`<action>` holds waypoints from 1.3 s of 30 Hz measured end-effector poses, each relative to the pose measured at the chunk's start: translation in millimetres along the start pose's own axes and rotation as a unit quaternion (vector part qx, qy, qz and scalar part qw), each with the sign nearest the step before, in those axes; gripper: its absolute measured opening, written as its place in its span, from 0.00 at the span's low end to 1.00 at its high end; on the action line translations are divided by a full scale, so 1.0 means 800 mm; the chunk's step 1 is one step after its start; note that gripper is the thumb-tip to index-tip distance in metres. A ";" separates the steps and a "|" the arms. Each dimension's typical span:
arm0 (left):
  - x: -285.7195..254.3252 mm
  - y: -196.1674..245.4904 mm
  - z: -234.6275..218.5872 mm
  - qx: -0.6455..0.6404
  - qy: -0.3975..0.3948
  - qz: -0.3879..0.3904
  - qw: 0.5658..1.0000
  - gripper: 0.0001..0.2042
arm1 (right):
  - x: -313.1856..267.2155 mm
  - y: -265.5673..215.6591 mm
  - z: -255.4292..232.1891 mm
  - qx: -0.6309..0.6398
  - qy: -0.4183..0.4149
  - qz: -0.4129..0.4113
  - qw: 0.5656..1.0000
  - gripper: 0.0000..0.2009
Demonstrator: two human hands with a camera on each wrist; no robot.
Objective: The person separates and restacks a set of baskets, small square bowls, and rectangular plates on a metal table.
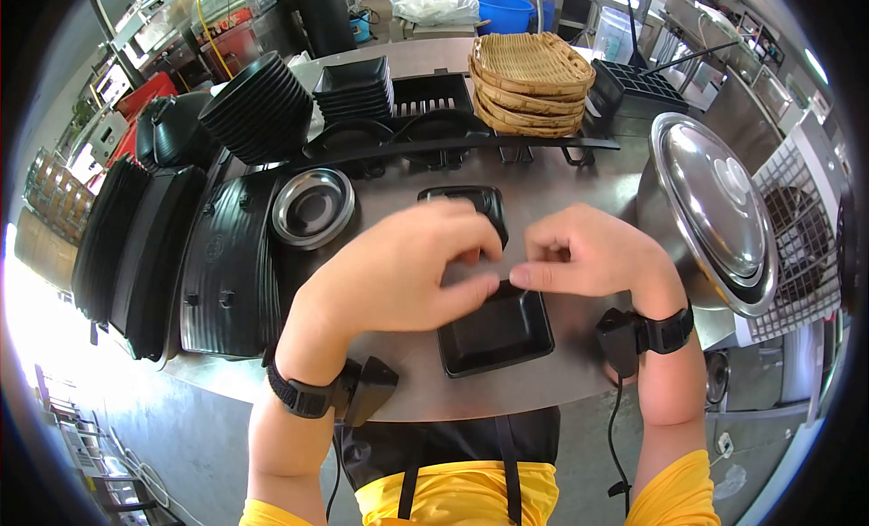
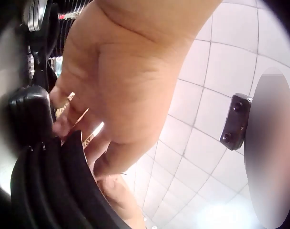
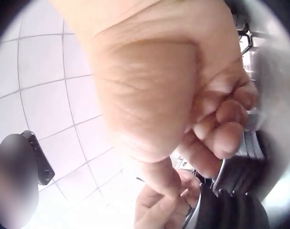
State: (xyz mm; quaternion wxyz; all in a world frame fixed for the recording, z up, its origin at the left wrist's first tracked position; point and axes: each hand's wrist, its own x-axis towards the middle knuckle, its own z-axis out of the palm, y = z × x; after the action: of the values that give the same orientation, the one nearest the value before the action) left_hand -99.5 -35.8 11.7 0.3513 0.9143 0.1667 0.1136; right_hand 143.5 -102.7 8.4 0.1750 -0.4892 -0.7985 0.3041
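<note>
In the head view, my left hand point(image 1: 407, 268) hovers over the back left of a black rectangular dish point(image 1: 496, 336), thumb and bent index finger apart. My right hand point(image 1: 593, 254) is to its right, fingers loosely bent, thumb tip near the left thumb. No held object can be made out in either. A second black dish point(image 1: 493, 223) lies behind, partly covered by the left hand. Stacked black rims point(image 2: 54, 181) show below the left hand point(image 2: 130, 86) in the left wrist view. In the right wrist view, similar rims point(image 3: 230, 210) are beneath the right hand point(image 3: 154, 90).
Black plates point(image 1: 226, 272) and a round metal dish point(image 1: 312, 209) stand left. Behind are black bowls point(image 1: 258, 109), square dishes point(image 1: 353, 87) and woven baskets point(image 1: 529, 82), with a dark rail point(image 1: 543, 143) before them. A large lidded pot point(image 1: 711, 209) is at right.
</note>
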 end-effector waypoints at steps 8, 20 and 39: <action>0.000 -0.045 0.007 0.139 0.173 -0.063 0.973 0.31 | 0.022 0.040 0.028 0.115 0.167 0.019 0.979 0.28; -0.001 -0.048 0.004 0.135 0.153 -0.037 0.978 0.33 | 0.028 0.024 0.029 0.097 0.130 -0.003 0.987 0.33; 0.004 -0.004 -0.007 0.006 0.303 0.054 0.951 0.10 | 0.013 0.022 0.016 0.209 0.262 -0.058 0.940 0.09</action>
State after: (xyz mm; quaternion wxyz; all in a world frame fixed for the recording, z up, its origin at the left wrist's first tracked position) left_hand -99.3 -29.3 13.9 0.2720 0.8464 0.2165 0.4034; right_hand 143.0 -92.1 -13.0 0.4940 -0.4567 -0.6697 0.3145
